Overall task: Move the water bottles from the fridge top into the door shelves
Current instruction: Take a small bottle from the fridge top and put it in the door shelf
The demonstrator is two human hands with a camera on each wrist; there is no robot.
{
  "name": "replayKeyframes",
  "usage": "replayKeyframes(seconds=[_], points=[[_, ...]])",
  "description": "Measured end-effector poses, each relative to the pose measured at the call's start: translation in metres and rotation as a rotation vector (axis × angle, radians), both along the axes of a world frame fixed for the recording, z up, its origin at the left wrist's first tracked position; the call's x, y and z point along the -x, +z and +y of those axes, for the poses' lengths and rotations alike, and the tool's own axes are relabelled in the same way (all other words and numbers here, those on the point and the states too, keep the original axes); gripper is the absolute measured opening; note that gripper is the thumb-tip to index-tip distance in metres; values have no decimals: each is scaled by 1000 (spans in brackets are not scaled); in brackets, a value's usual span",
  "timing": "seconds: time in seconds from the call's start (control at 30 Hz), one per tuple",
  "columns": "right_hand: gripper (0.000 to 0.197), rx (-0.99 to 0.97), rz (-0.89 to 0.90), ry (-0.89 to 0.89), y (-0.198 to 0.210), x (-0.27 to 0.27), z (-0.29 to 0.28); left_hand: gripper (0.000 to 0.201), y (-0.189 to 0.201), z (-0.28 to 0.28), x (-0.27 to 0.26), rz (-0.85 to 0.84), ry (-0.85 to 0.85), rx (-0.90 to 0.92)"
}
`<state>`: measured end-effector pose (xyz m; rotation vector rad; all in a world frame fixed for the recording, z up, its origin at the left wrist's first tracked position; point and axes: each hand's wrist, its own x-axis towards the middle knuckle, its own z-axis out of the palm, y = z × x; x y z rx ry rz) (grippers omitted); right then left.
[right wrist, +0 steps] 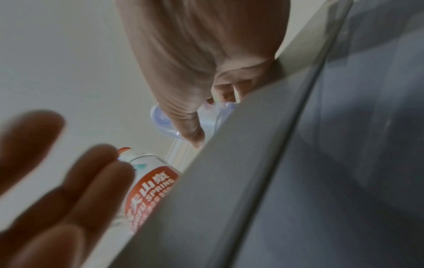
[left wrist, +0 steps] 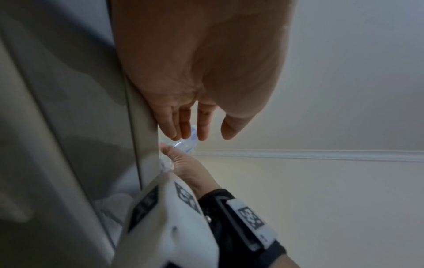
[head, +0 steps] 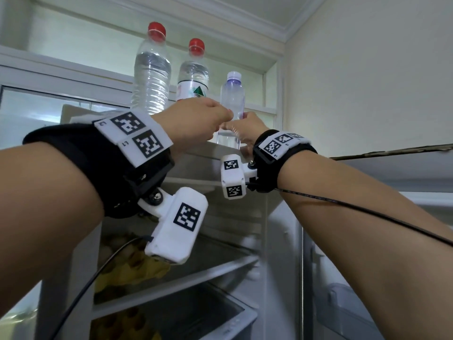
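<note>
On top of the fridge (head: 201, 153) I count three bottles; my right hand (head: 247, 130) grips the purple-capped bottle (head: 232, 99), my left hand (head: 196, 123) hovers slack beside the labelled bottle (head: 193, 79).

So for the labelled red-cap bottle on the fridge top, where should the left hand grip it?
Probably round the labelled bottle at its label band, from the front: it stands upright, flanked closely by the tall bottle and the purple-cap bottle held by the right hand. The left hand is open there.

Head view evenly lit, soft diffuse light, wide-angle bending at edges, both wrist views dim and grainy, fingers (right wrist: 69, 181) at 8 o'clock motion-blurred, fridge panel (left wrist: 69, 108) shadowed.
</note>
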<state>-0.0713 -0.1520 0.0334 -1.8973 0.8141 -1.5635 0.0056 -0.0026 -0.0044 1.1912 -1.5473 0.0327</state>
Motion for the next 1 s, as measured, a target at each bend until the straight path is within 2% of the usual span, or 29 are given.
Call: replayKeyframes(seconds=[0.17, 0.3, 0.4, 0.5, 0.57, 0.67, 0.7, 0.73, 0.83, 0.87, 1.0], points=[[78, 10, -88, 81, -5, 31, 37, 40, -5, 4, 5, -32, 106, 3], [88, 29, -54, 107, -8, 65, 69, 66, -7, 8, 15, -100, 155, 26], [92, -21, 21, 130, -22, 89, 88, 88, -14, 7, 29, -95, 68, 20], [82, -46, 53, 169, -45, 109, 103, 111, -30, 1, 47, -18, -69, -9], [72, -79, 66, 181, -63, 122, 110, 107, -44, -5, 58, -4, -127, -27], [36, -138, 168, 142, -84, 144, 114, 100, -67, -17, 75, -52, -174, -54], [31, -151, 190, 112, -89, 153, 115, 99, -76, -21, 81, -60, -191, -59], [36, -147, 196, 74, -93, 160, 115, 98, -86, -25, 86, -54, -213, -58], [75, -61, 199, -76, -101, 183, 112, 98, -114, -36, 103, -27, -270, -64], [83, -34, 217, -117, -104, 189, 111, 97, -124, -40, 110, -30, -285, -67], [83, 16, 319, -214, -119, 209, 108, 97, -159, -61, 138, 44, -427, -99]])
